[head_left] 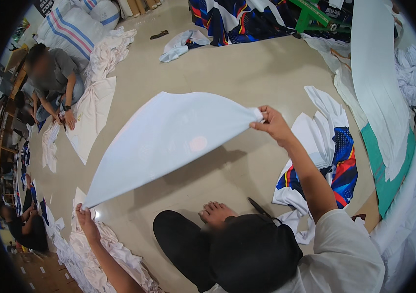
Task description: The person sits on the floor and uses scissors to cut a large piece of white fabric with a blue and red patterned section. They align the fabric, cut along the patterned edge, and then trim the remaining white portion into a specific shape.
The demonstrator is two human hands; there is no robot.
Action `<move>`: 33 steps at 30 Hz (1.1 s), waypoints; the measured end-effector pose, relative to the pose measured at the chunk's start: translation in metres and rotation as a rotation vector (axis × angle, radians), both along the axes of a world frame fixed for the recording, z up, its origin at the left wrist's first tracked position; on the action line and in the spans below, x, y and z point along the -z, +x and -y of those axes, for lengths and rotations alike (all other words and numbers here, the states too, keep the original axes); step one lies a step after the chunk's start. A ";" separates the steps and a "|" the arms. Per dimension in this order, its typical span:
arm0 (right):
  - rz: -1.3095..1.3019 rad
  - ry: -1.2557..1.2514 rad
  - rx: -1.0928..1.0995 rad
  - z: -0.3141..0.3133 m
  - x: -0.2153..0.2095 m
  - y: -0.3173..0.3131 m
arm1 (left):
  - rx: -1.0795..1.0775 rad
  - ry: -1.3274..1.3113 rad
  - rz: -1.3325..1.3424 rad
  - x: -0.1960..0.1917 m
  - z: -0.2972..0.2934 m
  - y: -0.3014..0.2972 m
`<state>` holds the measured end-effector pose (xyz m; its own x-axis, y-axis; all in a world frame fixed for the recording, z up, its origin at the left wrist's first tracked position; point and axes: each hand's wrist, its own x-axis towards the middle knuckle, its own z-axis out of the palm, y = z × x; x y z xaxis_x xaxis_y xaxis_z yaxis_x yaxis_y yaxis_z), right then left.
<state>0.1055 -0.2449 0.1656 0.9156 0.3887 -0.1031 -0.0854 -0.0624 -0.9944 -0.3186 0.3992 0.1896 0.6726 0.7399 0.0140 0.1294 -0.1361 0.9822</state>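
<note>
A broad piece of white fabric point(169, 136) is stretched out above the floor, its far edge curved and its near edge fairly straight. My left hand point(87, 222) pinches its lower left corner. At the upper right corner, my right hand point(272, 124) grips the bunched end between thumb and fingers. Between the two hands the cloth hangs slightly slack, casting a shadow on the tiles. A dark, pointed tool resembling scissors point(258, 207) lies by my black-clad knee point(256, 249), which partly hides it.
White and patterned blue-red fabric point(343, 166) lies on the right. Pale cloth point(103, 246) is heaped at the lower left. Two people point(56, 80) point(24, 227) sit on the left, the farther one handling cloth. Striped sacks point(68, 31) stand behind; a long white sheet point(376, 83) hangs at right.
</note>
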 end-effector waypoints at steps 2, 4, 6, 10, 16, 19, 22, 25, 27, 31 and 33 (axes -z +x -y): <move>-0.018 -0.141 0.007 -0.004 0.030 -0.014 | 0.006 0.060 -0.064 0.026 0.013 -0.005; -0.022 -0.287 0.001 0.006 0.085 -0.018 | 0.028 0.061 -0.114 0.072 0.017 -0.010; -0.051 -0.435 0.000 0.017 0.126 -0.034 | 0.016 0.052 -0.325 0.111 0.025 -0.018; -0.045 -0.536 0.065 0.012 0.156 -0.073 | -0.060 0.016 -0.489 0.149 0.044 -0.042; 0.050 -0.638 0.220 -0.001 0.154 -0.100 | -0.296 0.034 -0.555 0.176 0.053 -0.070; 0.101 -0.673 0.259 -0.001 0.157 -0.101 | -0.268 0.098 -0.552 0.178 0.045 -0.074; 0.115 -0.671 0.279 -0.006 0.160 -0.101 | -0.252 0.026 -0.499 0.170 0.043 -0.079; 0.150 -0.622 0.277 -0.008 0.160 -0.101 | -0.338 -0.185 -0.366 0.158 0.053 -0.070; 0.112 -0.542 0.259 -0.005 0.161 -0.096 | -0.421 -0.316 -0.270 0.147 0.057 -0.063; -0.119 -0.306 0.267 0.007 0.161 -0.100 | -0.390 -0.210 -0.133 0.152 0.086 -0.068; -0.198 -0.248 0.226 -0.011 0.164 -0.104 | -0.186 -0.058 -0.281 0.162 0.050 -0.117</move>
